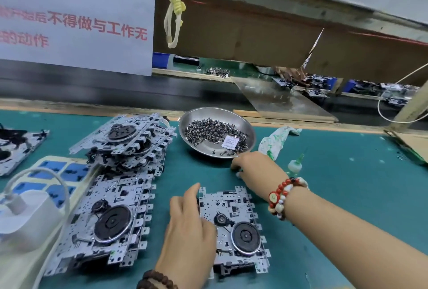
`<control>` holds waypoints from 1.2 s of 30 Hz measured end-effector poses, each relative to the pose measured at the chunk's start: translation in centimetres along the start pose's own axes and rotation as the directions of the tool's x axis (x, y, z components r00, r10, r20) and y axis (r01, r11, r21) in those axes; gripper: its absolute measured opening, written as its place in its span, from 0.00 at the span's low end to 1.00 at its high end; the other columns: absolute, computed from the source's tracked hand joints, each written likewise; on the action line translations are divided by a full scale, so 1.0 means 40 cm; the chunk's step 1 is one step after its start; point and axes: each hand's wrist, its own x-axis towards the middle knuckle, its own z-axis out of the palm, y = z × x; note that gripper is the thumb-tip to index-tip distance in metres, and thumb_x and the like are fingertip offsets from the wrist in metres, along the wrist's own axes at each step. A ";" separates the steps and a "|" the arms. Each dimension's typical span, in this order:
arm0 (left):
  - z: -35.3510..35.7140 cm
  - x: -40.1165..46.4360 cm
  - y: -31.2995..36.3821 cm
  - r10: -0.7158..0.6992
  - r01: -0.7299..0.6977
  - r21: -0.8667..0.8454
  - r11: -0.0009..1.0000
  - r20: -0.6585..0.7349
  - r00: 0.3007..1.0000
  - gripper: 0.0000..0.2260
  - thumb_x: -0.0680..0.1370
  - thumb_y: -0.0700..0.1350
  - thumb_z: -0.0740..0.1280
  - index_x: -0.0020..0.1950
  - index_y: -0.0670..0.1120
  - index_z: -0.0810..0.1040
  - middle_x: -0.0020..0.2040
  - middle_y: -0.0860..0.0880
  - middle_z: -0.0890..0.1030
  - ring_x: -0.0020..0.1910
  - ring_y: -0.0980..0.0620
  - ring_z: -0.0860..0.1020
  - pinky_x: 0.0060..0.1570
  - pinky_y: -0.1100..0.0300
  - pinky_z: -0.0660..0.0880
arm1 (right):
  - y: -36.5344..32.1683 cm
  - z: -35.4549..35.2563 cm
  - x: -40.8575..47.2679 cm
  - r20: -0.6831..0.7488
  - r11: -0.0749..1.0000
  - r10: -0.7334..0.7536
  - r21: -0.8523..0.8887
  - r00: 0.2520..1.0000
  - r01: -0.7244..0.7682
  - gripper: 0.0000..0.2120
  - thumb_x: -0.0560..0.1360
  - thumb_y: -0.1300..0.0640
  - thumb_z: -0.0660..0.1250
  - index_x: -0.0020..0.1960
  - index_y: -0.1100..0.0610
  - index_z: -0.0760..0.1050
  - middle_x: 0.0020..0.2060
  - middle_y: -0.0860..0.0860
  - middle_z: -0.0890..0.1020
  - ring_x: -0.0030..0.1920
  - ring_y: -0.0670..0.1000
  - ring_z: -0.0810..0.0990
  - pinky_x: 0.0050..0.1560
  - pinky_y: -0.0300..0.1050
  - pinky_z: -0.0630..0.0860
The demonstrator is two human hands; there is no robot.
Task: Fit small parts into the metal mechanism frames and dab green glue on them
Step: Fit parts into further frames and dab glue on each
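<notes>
Bench: green mat (324, 184), conveyor along the far edge, red-lettered notice hung far left.
Work frame: metal frame (234, 226) lies flat nearest you, between your hands.
Left hand: your left hand (187, 235) presses on the frame's left edge, fingers fairly straight, likely to keep it from sliding.
Right hand: your right hand (252, 168) reaches to the dish's near rim; fingertips hidden, so I cannot tell whether it pinches a part.
Parts: steel dish (251, 140) of small dark parts, far of the frame, within easy reach.
Glue: green-tipped bottle (295, 164) just right of your right wrist, smeared rag (275, 140) behind it.
Stock: stacked frames (125, 147) at left, waiting.
</notes>
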 end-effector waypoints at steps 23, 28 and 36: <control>0.044 0.076 0.045 0.156 -0.153 0.239 0.959 0.006 0.988 0.09 0.79 0.52 0.54 0.55 0.67 0.64 0.50 0.71 0.64 0.59 0.66 0.54 0.46 0.60 0.47 | -0.030 0.046 -0.199 -0.240 0.641 0.347 0.767 0.907 -0.042 0.17 0.71 0.64 0.71 0.37 0.41 0.74 0.34 0.40 0.80 0.38 0.40 0.78 0.43 0.36 0.78; 0.043 0.091 0.047 0.235 -0.242 0.244 0.939 0.058 0.970 0.05 0.78 0.57 0.53 0.52 0.65 0.65 0.51 0.68 0.65 0.56 0.70 0.59 0.52 0.61 0.47 | -0.026 0.048 -0.200 -0.159 0.462 0.413 0.885 0.897 -0.056 0.14 0.70 0.66 0.71 0.33 0.48 0.77 0.31 0.44 0.82 0.28 0.41 0.78 0.31 0.29 0.73; 0.034 0.104 0.044 0.258 -0.260 0.007 0.966 0.096 0.961 0.08 0.76 0.57 0.59 0.36 0.62 0.68 0.45 0.64 0.71 0.51 0.67 0.69 0.57 0.61 0.60 | -0.022 0.051 -0.206 -0.189 0.514 0.357 0.858 0.915 -0.023 0.14 0.71 0.65 0.71 0.35 0.46 0.79 0.34 0.41 0.83 0.36 0.41 0.81 0.39 0.31 0.76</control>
